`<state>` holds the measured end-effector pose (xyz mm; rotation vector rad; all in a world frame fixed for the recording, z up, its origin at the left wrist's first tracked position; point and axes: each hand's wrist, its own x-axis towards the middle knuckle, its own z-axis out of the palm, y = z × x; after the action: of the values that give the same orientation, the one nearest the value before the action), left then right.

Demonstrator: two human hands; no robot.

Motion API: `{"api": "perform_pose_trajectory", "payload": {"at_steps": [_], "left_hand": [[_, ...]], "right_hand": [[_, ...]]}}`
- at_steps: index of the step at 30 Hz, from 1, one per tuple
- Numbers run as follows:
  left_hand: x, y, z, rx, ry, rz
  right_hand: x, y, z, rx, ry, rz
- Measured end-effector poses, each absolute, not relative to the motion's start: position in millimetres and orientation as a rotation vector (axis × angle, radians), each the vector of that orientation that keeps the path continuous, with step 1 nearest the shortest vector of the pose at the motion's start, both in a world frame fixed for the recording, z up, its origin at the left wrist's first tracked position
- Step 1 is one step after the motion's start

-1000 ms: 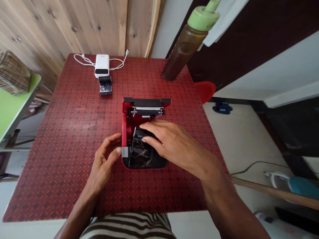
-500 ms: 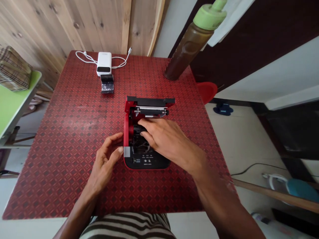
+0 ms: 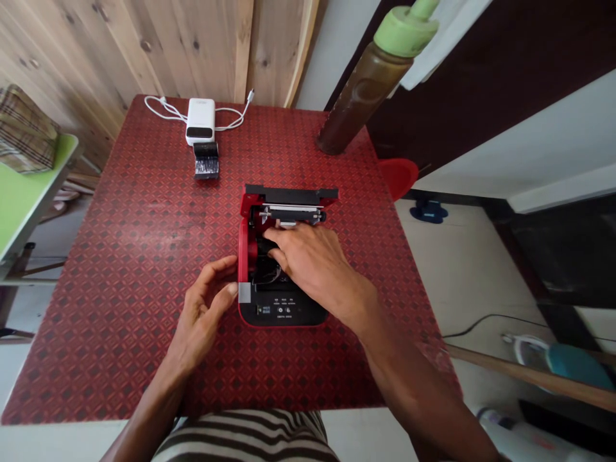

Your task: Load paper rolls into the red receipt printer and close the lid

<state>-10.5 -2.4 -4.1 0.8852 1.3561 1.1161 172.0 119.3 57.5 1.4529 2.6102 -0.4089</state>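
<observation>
A person's right hand (image 3: 315, 263) reaches down into the open printer (image 3: 301, 313), forearm slanting in from lower right, thumb and forefinger gripping the black roll (image 3: 265, 246) inside. The left hand (image 3: 205, 311), loosely curved and clutching nothing, sits against the printer's left side on a red surface (image 3: 158, 218).

No wording can be read. The black front panel (image 3: 310, 312) at the six o'clock side of the red-and-black machine (image 3: 244, 247) bears rows of tiny white print (image 3: 284, 316) and two small round symbols (image 3: 280, 310), otherwise indistinct. Toward eleven o'clock from it, the white device (image 3: 200, 119) carries faint, illegible print near its top.
</observation>
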Motion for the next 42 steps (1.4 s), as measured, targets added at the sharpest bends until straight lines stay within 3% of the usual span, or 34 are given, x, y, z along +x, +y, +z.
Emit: {"api": "perform_pose_trajectory", "payload": {"at_steps": [12, 23, 33, 42], "left_hand": [[-11, -3, -5, 0.879, 1.357, 1.127], [-11, -3, -8, 0.869, 1.345, 1.131], [-14, 2, -7, 0.836, 1.358, 1.163], [-9, 89, 31, 1.209, 1.313, 1.499]], "right_hand": [[175, 118, 58, 1.438, 2.641, -0.439], [221, 88, 78, 1.125, 3.162, -1.110], [217, 76, 62, 1.302, 3.441, -0.759], [219, 32, 53, 1.408, 3.390, -0.363]]}}
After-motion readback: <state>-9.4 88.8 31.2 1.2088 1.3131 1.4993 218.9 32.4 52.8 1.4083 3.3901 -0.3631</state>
